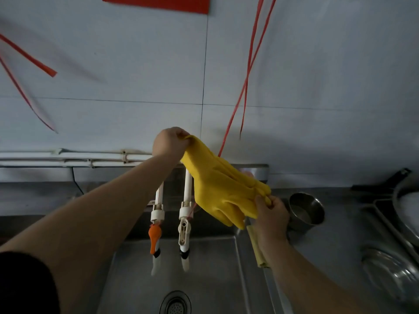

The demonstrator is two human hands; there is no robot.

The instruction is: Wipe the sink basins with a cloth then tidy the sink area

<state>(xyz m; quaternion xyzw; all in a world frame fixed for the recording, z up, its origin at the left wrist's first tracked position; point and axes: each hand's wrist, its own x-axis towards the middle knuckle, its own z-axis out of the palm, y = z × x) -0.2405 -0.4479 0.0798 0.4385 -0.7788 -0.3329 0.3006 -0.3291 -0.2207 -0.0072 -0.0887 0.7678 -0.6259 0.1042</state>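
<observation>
Both hands are up over the sink basin (181, 268), stretching a pair of yellow rubber gloves (217, 184) between them. The left hand (169, 143) has its fingers curled tight on the cuff end, held high near the wall. The right hand (271, 211) pinches the glove fingertips between thumb and fingers, lower down, just beside the steel cup (306, 210). Held taut like this the gloves stay flat and paired — my read is they're about to be draped or hung, maybe on the red string (246, 82) behind, so this is the tidy phase. A folded yellowish cloth (256, 245) lies along the basin's right rim, partly under the right wrist — parked, not in use. Two taps (184, 214) hang over the basin; the gloves pass right in front of them, contact unclear. Drain (175, 303) shows, basin looks bare.
</observation>
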